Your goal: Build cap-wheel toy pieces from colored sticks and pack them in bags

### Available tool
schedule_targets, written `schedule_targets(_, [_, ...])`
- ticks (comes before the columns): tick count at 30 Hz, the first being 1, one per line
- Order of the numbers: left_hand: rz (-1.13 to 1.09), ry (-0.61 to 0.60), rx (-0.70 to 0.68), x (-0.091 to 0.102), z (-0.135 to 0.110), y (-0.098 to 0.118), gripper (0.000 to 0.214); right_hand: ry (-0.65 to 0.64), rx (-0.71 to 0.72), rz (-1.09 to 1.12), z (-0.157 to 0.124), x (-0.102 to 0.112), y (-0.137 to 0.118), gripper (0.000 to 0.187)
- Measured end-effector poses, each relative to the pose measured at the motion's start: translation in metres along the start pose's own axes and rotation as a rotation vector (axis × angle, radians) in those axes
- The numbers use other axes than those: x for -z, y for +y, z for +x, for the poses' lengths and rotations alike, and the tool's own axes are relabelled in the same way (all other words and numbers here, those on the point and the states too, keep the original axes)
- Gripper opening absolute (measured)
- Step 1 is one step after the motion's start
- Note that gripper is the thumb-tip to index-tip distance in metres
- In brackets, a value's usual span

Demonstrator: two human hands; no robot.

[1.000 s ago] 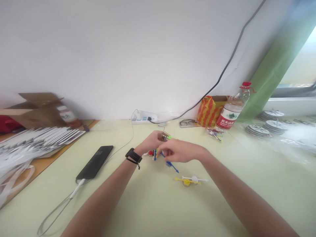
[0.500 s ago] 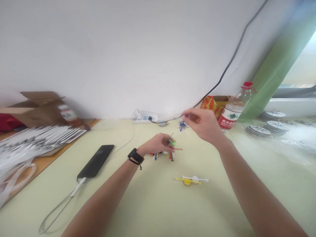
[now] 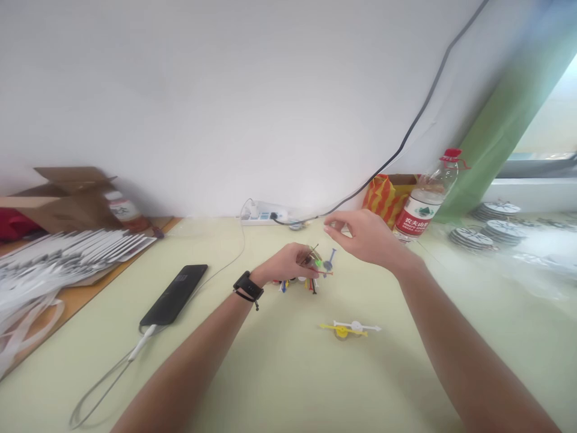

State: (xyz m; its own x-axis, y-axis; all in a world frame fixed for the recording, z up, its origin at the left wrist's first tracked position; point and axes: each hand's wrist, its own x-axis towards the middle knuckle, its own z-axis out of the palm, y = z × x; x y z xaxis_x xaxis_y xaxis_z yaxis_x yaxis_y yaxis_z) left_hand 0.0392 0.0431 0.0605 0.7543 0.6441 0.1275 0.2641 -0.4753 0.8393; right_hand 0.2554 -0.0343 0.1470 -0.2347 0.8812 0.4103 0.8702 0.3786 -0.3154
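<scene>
My left hand (image 3: pixel 286 263), with a black watch at the wrist, is closed on a small spindle carrying coloured plastic clock hands (image 3: pixel 315 264), green and red among them. More coloured hands (image 3: pixel 297 282) lie on the table under it. My right hand (image 3: pixel 363 237) hovers just up and right of the spindle with its fingers loosely apart and nothing in them. A blue clock hand (image 3: pixel 331 258) sits at the spindle's right side, just below those fingers. A yellow and a white clock hand (image 3: pixel 349 329) lie on the pale green table (image 3: pixel 279 373) nearer to me.
A black phone (image 3: pixel 174 294) on a cable lies at left, beside white strips (image 3: pixel 67 252) and a cardboard box (image 3: pixel 67 198). A power strip (image 3: pixel 265 214), striped bag (image 3: pixel 383 201) and water bottle (image 3: pixel 424 207) stand along the wall. Stacked round discs (image 3: pixel 491 228) sit at right.
My right hand lifted a blue clock hand up from the table, brought it back down to the spindle and let go of it. My left hand stayed in place.
</scene>
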Motion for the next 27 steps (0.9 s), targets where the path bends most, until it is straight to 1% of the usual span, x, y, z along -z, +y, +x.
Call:
schedule_targets(4, [-0.041, 0.014, -0.008, 0.001, 0.0, 0.0, 0.032, 0.014, 0.003, 0.034, -0.003, 0.009, -0.002, 0.036])
schedule_targets(6, [-0.079, 0.035, 0.011, 0.002, 0.0, -0.001, 0.035, -0.003, 0.011, 0.057, -0.004, 0.012, 0.0, 0.034])
schedule_targets(8, [-0.13, 0.035, 0.031, 0.003, 0.0, -0.001, 0.038, -0.047, 0.022, 0.103, -0.004, 0.012, 0.003, 0.028])
schedule_targets(10, [-0.17, 0.01, 0.043, 0.004, 0.0, -0.001, 0.04, -0.102, 0.05, 0.169, -0.003, 0.011, 0.006, 0.022])
schedule_targets(12, [-0.192, -0.04, 0.052, 0.002, -0.001, 0.0, 0.042, -0.114, 0.09, 0.23, -0.002, 0.007, 0.006, 0.019])
schedule_targets(16, [-0.223, -0.097, 0.058, -0.006, -0.001, 0.003, 0.045, -0.083, 0.135, 0.321, 0.0, -0.002, 0.0, 0.017])
schedule_targets(18, [-0.254, -0.112, 0.07, -0.011, 0.0, 0.003, 0.045, -0.076, 0.143, 0.343, 0.0, -0.003, -0.005, 0.014])
schedule_targets(19, [-0.278, -0.117, 0.078, -0.012, 0.0, 0.002, 0.045, -0.051, 0.141, 0.34, 0.0, -0.003, -0.007, 0.012])
schedule_targets(21, [-0.328, -0.1, 0.095, -0.011, 0.001, 0.001, 0.044, 0.043, 0.117, 0.292, -0.003, 0.002, -0.013, 0.011])
schedule_targets(22, [-0.352, -0.073, 0.104, -0.01, 0.001, 0.0, 0.044, 0.082, 0.101, 0.252, -0.004, 0.006, -0.015, 0.011])
schedule_targets(23, [-0.374, -0.037, 0.117, -0.008, 0.001, -0.002, 0.044, 0.088, 0.089, 0.21, -0.007, 0.009, -0.018, 0.009])
schedule_targets(24, [-0.391, 0.002, 0.129, -0.006, 0.002, -0.003, 0.044, 0.046, 0.086, 0.176, -0.009, 0.013, -0.02, 0.008])
schedule_targets(25, [-0.403, 0.037, 0.136, -0.005, 0.002, -0.005, 0.043, -0.048, 0.092, 0.154, -0.012, 0.014, -0.021, 0.009])
schedule_targets(26, [-0.412, 0.063, 0.14, -0.004, 0.002, -0.007, 0.042, -0.189, 0.104, 0.141, -0.014, 0.014, -0.022, 0.012])
schedule_targets(27, [-0.418, 0.08, 0.144, -0.003, 0.002, -0.009, 0.042, -0.359, 0.114, 0.128, -0.016, 0.011, -0.023, 0.014])
